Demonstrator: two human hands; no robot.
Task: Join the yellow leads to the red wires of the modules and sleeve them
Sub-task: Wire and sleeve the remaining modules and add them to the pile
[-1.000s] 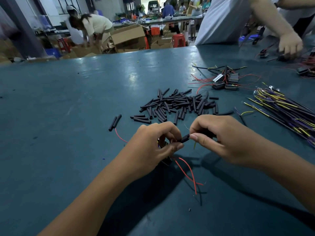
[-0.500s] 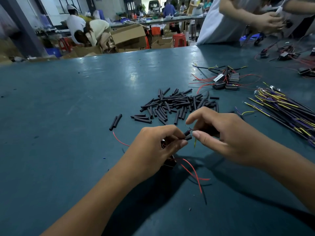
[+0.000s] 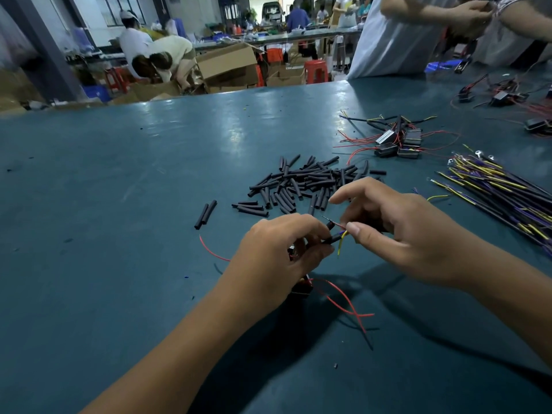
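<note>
My left hand (image 3: 277, 252) pinches a short black sleeve (image 3: 333, 239) and keeps a small black module (image 3: 301, 286) under the palm; the module's red wires (image 3: 346, 303) trail onto the table. My right hand (image 3: 397, 228) pinches a thin red wire end and a yellow lead (image 3: 343, 242) just right of the sleeve. The yellow lead hangs down between my two hands. Bare wire tips stick out up and left from my right thumb. A pile of black sleeves (image 3: 304, 182) lies just beyond my hands.
A cluster of black modules with red wires (image 3: 398, 141) lies at the far right of the green table (image 3: 119, 204). A bundle of yellow and purple leads (image 3: 501, 192) fans out at the right. Two loose sleeves (image 3: 205, 214) lie to the left. Another person's hands (image 3: 475, 10) work at the top right.
My hands have drawn slightly apart, so the yellow lead and the red wire end now show between them. The other person's hands lifted off the table.
</note>
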